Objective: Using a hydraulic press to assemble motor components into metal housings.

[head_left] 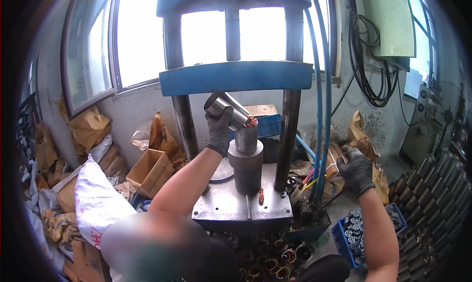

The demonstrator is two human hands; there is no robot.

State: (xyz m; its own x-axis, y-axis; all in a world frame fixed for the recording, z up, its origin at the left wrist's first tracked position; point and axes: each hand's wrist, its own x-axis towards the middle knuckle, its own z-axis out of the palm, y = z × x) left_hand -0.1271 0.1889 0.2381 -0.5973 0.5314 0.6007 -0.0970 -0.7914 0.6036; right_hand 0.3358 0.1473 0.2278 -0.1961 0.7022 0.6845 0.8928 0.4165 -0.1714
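Note:
My left hand, in a dark glove, is closed around a shiny metal tube. The tube leans, its open upper end toward the left and its lower right end by the top of a stepped steel cylinder. Red and yellow windings show at that lower end; whether they sit inside the tube is hard to tell. The steel cylinder stands upright on the press bed. Out to the right, my gloved right hand is raised beside a cardboard carton, its fingers somewhat apart with nothing visible in them.
The blue press crossbeam hangs just above the tube, between two steel columns. A screwdriver lies on the bed. Blue hoses run down at right. A blue crate of metal parts and stacked tubes stand farther right.

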